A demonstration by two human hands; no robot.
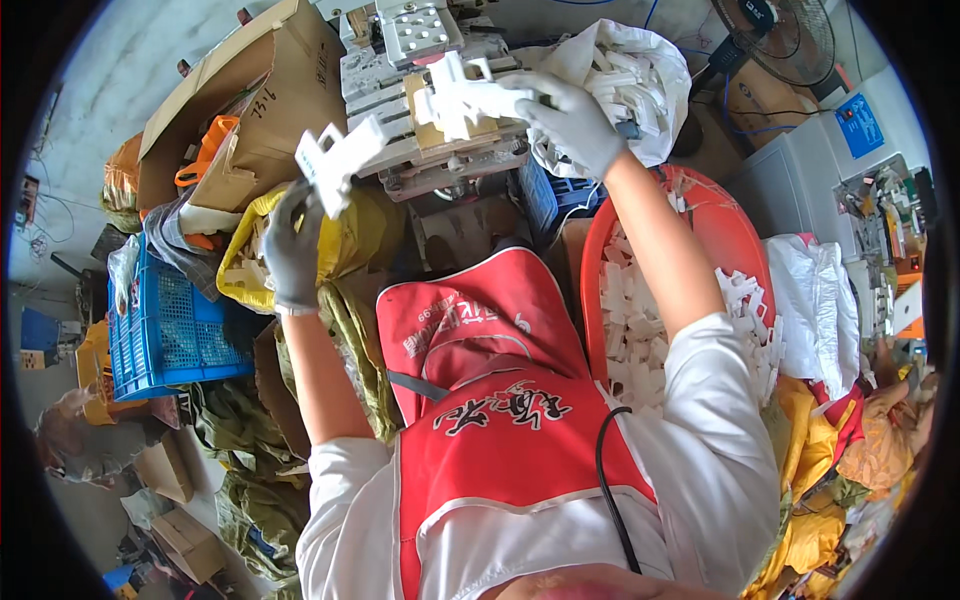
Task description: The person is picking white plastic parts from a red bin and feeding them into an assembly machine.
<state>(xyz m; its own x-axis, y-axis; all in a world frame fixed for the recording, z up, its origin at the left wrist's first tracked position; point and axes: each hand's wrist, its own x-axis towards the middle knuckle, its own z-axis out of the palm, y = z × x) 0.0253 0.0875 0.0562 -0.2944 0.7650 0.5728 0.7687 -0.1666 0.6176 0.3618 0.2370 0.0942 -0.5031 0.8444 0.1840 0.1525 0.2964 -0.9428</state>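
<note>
Both my hands wear grey gloves. My left hand (293,245) grips the lower end of a white plastic part (342,160), holding it tilted over the yellow sack. With my right hand (573,122) I grasp another white plastic piece (465,97) by its right end. That piece is above a tan block (428,125) on the slotted metal machine bed (385,130); whether it touches the block I cannot tell. Behind it stands a metal fixture with holes (418,32). My fingertips are partly hidden behind the parts.
A white sack (655,75) of white parts stands at the right of the machine. Below it, a red tub (590,300) holds many more. At the left are a yellow sack (345,235), a cardboard box (285,90) and a blue crate (180,340). A fan (790,40) stands far right.
</note>
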